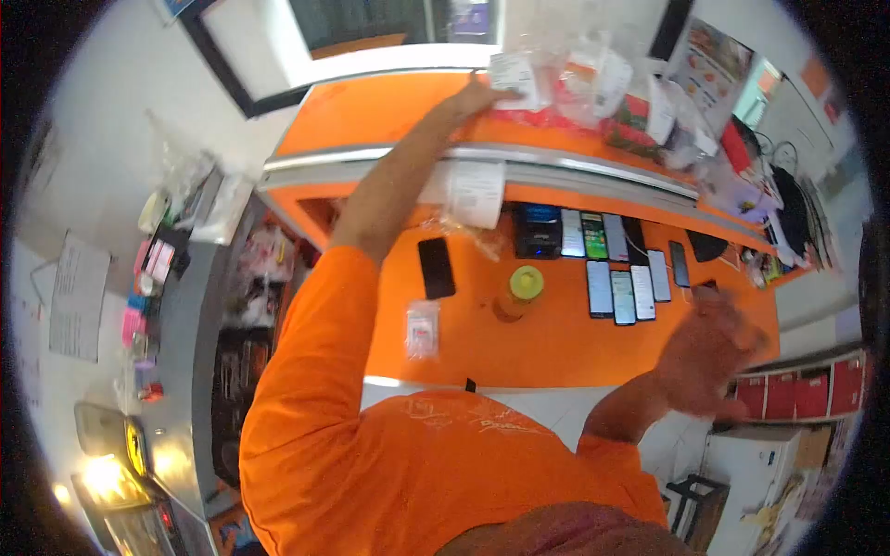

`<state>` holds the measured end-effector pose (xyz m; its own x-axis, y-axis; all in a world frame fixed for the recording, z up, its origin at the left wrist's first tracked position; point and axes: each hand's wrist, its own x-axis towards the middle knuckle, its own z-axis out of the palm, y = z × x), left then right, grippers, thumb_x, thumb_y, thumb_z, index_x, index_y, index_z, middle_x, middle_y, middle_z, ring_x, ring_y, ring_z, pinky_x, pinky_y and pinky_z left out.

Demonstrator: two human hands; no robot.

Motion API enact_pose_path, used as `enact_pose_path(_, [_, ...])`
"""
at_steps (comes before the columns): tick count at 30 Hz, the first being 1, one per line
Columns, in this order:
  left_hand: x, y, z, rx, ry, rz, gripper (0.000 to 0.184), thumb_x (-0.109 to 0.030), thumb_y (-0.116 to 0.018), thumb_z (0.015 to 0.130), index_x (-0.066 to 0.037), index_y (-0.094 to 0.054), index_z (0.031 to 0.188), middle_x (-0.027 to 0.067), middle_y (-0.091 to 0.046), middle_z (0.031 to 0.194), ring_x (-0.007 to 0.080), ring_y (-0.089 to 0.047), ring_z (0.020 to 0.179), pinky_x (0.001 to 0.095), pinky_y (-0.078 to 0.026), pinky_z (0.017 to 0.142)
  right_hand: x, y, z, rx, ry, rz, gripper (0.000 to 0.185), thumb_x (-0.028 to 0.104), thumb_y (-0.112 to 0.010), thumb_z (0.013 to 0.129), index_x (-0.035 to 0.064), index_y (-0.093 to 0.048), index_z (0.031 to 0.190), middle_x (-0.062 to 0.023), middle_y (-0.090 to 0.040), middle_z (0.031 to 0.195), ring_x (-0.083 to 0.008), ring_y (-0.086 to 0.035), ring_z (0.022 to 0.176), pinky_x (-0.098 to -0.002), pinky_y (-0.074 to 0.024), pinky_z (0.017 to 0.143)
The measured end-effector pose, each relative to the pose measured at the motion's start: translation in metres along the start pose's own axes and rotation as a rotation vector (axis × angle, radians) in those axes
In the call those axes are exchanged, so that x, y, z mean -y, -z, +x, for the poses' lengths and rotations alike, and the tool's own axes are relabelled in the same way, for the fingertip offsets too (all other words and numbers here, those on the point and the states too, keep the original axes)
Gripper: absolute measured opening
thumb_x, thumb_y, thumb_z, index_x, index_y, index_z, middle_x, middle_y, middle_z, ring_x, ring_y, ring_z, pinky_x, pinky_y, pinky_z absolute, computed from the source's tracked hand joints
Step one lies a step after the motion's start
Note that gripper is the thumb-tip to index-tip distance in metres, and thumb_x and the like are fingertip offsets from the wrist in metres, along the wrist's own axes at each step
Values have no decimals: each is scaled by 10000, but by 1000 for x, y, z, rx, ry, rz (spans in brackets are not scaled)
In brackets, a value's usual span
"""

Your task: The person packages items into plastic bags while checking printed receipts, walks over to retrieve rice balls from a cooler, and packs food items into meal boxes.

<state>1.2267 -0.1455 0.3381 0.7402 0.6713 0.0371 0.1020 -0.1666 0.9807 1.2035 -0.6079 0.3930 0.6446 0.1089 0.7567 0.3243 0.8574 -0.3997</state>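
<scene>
My left hand (476, 96) reaches up to the orange upper shelf (371, 111). Its thumb and fingers close at the left edge of a clear plastic bag with a white paper label (515, 80). My right hand (706, 357) hangs over the right end of the orange desk (547, 357), smeared by motion, so its fingers cannot be made out. Close to it lie several phones (622, 296) in rows, many with lit screens. A dark phone (437, 267) rests farther left, above a small clear packet (423, 330).
More bagged items with paper slips (644, 116) crowd the upper shelf's right side. A white slip (476, 193) hangs from the shelf's front edge. A yellow-green round container (527, 284) stands mid-desk. At left is a grey counter (190, 306); red drawers (799, 394) are at right.
</scene>
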Motion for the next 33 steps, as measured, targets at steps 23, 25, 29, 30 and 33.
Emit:
enact_pose_path(23, [200,-19,-1123,-1923,707,112,537,-267,-684,889,-47,-421,1302,155,-573,1183,258,-625,994,356,-525,802,225,-443,-333,332,-270,1985,470,224,-341,1034,36,-310,1464,-139,-309,1512,-227,-345,1365,-342,-358,1063])
enact_pose_path(25, [212,-26,-1119,-2052,621,11,567,-289,-690,883,-68,-405,1320,160,-566,1163,257,-623,928,367,-518,804,241,-466,-355,412,-305,2013,448,180,-267,1057,48,-302,1483,-128,-329,1524,-201,-355,1381,-310,-319,1130])
enact_pose_path(29, [224,30,-1137,-2021,422,-163,551,-276,-656,918,-111,-371,1360,122,-540,1203,222,-598,1011,349,-495,853,295,-515,-419,389,-731,2911,432,108,-253,1048,45,-344,1465,-119,-348,1524,-179,-344,1392,-297,-309,1144])
enact_pose_path(30, [225,53,-1184,-1983,368,-177,545,-272,-648,924,-113,-368,1363,115,-535,1206,220,-594,1020,348,-493,860,340,-538,-463,368,-890,3153,430,91,-256,1043,43,-358,1458,-118,-352,1523,-175,-340,1394,-296,-310,1141])
enact_pose_path(33, [219,104,-1248,-1904,289,-145,525,-265,-625,940,-113,-363,1370,104,-526,1216,214,-582,1045,343,-485,879,383,-585,-527,178,-723,3049,412,57,-298,1023,27,-410,1418,-118,-382,1503,-179,-347,1386,-324,-311,1137])
